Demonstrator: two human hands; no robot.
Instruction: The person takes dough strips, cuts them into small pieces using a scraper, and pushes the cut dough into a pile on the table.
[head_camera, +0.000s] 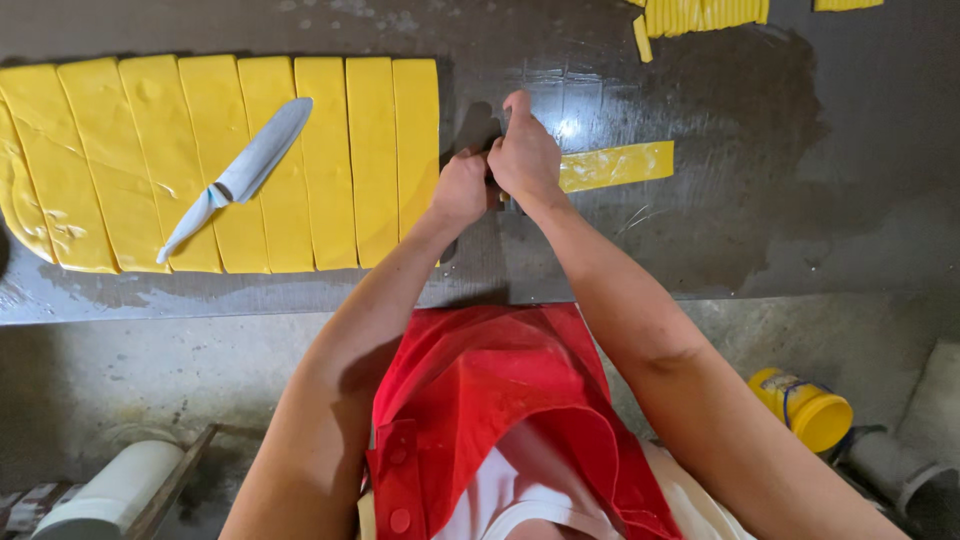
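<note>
My left hand (460, 188) and my right hand (523, 155) are pressed close together on the dark wet worktop (740, 200), at the left end of a single yellow dough strip (616, 165) that stretches to the right. Both hands are closed, and a small dark thing shows between them; what it is I cannot make out. Just left of my hands lies a flat yellow dough sheet (220, 160) cut into several long parallel strips. A grey-bladed knife with a white handle (240, 175) lies diagonally on top of that sheet.
More thin yellow strips (700, 14) lie at the far edge of the worktop. Below the worktop edge is a concrete floor with a yellow-lidded jar (808, 408) at the right and a white cylinder (115, 490) at the lower left. I wear a red apron (490, 400).
</note>
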